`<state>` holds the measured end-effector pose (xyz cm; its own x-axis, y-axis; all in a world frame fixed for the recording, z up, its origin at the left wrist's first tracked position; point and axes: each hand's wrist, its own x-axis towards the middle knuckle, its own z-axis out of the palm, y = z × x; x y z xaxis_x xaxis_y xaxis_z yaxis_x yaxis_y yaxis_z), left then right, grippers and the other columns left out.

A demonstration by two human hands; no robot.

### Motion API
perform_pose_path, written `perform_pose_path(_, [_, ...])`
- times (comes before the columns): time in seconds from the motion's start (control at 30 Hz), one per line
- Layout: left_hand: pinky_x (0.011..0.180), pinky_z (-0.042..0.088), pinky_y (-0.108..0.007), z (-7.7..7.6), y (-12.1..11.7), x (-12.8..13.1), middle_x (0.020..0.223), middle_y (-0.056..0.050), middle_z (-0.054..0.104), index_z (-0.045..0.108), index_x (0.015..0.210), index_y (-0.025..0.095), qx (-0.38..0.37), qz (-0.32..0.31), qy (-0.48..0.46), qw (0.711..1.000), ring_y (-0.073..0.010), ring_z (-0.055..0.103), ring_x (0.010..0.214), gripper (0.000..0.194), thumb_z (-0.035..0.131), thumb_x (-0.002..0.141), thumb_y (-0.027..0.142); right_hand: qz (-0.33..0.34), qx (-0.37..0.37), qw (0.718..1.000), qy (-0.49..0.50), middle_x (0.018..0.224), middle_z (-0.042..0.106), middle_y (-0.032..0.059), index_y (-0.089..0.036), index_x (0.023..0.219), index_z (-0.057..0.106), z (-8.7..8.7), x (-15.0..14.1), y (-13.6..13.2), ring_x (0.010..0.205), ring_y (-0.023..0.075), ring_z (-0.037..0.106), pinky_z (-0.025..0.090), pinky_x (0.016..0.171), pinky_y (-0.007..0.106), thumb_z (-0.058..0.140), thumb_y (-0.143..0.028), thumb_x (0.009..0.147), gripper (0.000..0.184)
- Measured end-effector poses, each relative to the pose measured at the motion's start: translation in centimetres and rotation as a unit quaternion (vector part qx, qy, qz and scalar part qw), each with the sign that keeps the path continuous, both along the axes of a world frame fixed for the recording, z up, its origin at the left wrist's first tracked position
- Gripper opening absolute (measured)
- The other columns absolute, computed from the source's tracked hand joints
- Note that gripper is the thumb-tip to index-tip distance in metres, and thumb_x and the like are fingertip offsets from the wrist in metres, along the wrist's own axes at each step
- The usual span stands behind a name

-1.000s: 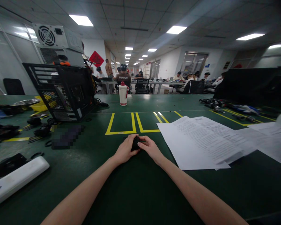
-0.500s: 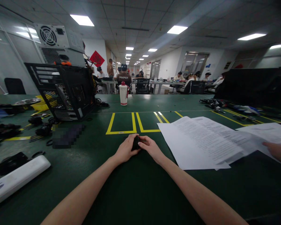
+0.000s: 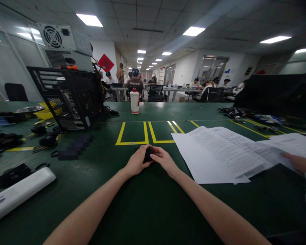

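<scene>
Between my two hands, just in front of the yellow tape outlines, is a small black object (image 3: 148, 154) whose kind I cannot make out. My left hand (image 3: 137, 161) curls round its left side, thumb along the near edge. From the right, my right hand (image 3: 165, 160) grips it with thumb and fingers. Much of the object is hidden by my fingers. It is held low, at or close to the green table (image 3: 148, 207). Printed sheets of paper (image 3: 219, 156) lie to the right of my right hand.
Another person's hand (image 3: 299, 162) touches the papers at far right. An open computer case (image 3: 76, 98) with a power supply (image 3: 63, 37) on top stands left. A white bottle (image 3: 135, 102) stands ahead. A long white case (image 3: 22, 192) lies near left; cables (image 3: 232, 112) lie back right.
My hands keep their hold on the black object, almost unmoved. At the right, the other person's hand and sleeve have come further into view, shifting the right-hand papers slightly.
</scene>
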<state>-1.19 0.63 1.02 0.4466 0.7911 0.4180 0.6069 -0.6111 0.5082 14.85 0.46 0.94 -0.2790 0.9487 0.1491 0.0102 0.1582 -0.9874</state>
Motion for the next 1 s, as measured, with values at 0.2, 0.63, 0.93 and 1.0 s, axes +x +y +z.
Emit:
perform_pose_path(0.2, [0.09, 0.037, -0.042, -0.01, 0.03, 0.11, 0.118, -0.006, 0.04, 0.027, 0.118, 0.024, 0.001, -0.001, 0.003, 1.0, -0.0229, 0.044, 0.108, 0.058, 0.058, 0.069, 0.023, 0.008, 0.017, 1.0, 0.016, 0.103, 0.056, 0.0012, -0.022, 0.098, 0.051, 0.0, -0.08, -0.16, 0.101, 0.0167, 0.05, 0.038, 0.089, 0.036, 0.057, -0.023, 0.068, 0.03])
perform_pose_path(0.63, [0.088, 0.039, -0.04, 0.05, -0.1, 0.01, 0.119, -0.005, 0.039, 0.025, 0.12, 0.025, -0.006, 0.001, 0.006, 1.0, -0.0219, 0.044, 0.107, 0.058, 0.057, 0.071, 0.025, -0.005, -0.016, 1.0, 0.009, 0.107, 0.054, 0.0045, -0.021, 0.102, 0.051, 0.3, 0.11, -0.03, 0.101, 0.018, 0.05, 0.038, 0.088, 0.037, 0.057, -0.025, 0.069, 0.033])
perform_pose_path(0.93, [0.087, 0.039, -0.043, 0.16, -0.18, 0.08, 0.12, -0.006, 0.039, 0.025, 0.119, 0.026, -0.013, 0.006, 0.005, 1.0, -0.0232, 0.044, 0.107, 0.058, 0.057, 0.071, 0.024, 0.0, 0.024, 1.0, 0.012, 0.1, 0.056, 0.0022, -0.021, 0.096, 0.052, 0.5, -0.21, -0.49, 0.097, 0.0164, 0.051, 0.039, 0.086, 0.034, 0.055, -0.028, 0.071, 0.026])
perform_pose_path(1.0, [0.087, 0.039, -0.042, 0.1, -0.11, 0.13, 0.119, -0.006, 0.04, 0.025, 0.119, 0.025, -0.01, 0.006, 0.003, 1.0, -0.0233, 0.044, 0.107, 0.058, 0.057, 0.07, 0.025, -0.002, 0.031, 0.999, 0.011, 0.099, 0.056, 0.0021, -0.021, 0.095, 0.052, 0.21, -0.19, -0.25, 0.096, 0.0162, 0.052, 0.04, 0.086, 0.034, 0.054, -0.028, 0.072, 0.024])
